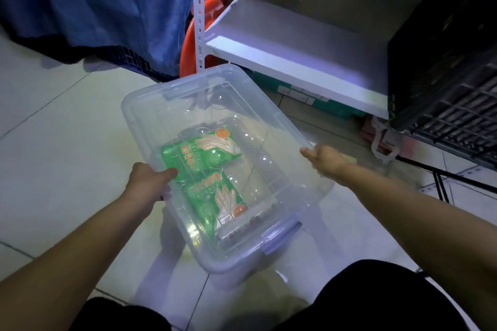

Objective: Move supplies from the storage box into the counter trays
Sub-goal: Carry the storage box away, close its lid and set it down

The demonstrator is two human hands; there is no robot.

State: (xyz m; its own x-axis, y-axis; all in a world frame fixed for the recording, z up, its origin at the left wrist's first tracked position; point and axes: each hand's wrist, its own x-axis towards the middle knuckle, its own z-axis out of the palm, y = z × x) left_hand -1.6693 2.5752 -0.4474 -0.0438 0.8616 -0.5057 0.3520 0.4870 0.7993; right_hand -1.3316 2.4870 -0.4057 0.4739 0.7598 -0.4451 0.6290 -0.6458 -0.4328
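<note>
My left hand (150, 177) and right hand (326, 160) grip the lidded storage box (129, 110) by its sides over the floor, glove packets (204, 153) inside. This looks like the fetching step; next I'd carry it to the counter and unclip the lid.

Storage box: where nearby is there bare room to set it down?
The white shelf board, between the perforated post and the black crate, lies bare. So does the tiled floor left of the storage box, below the blue cloth. Crowded: under the shelf, where teal boxes sit.
</note>
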